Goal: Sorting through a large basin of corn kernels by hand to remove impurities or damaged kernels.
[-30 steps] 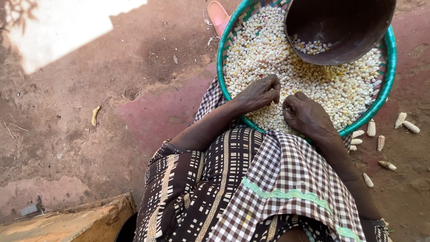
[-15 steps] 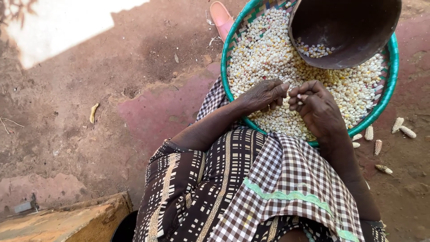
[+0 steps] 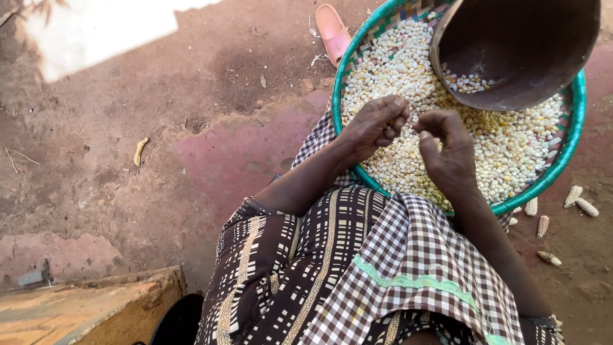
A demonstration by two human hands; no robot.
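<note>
You have two hands over one green-rimmed woven basket (image 3: 568, 160) of loose kernels, too many to count. One dark bowl (image 3: 511, 57) rests in it. Five bare corn cobs (image 3: 543, 225) lie beside it; one pink sandal (image 3: 333, 29) beyond.

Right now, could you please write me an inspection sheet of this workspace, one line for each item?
Surface: bare reddish dirt ground, partly in sun.
Job's things: green-rimmed woven basket full of loose pale maize kernels; dark round bowl tilted over them, with a few kernels inside.
Clutter: bare maize cobs on the ground beside the basket; pink sandal; dry husk scrap.
Hands: left hand and right hand over the kernels, fingers curled; whether they hold anything cannot be told.
Cables: nothing seen.
Surroundings: checked and patterned cloth on the lap; wooden edge at lower left.
</note>
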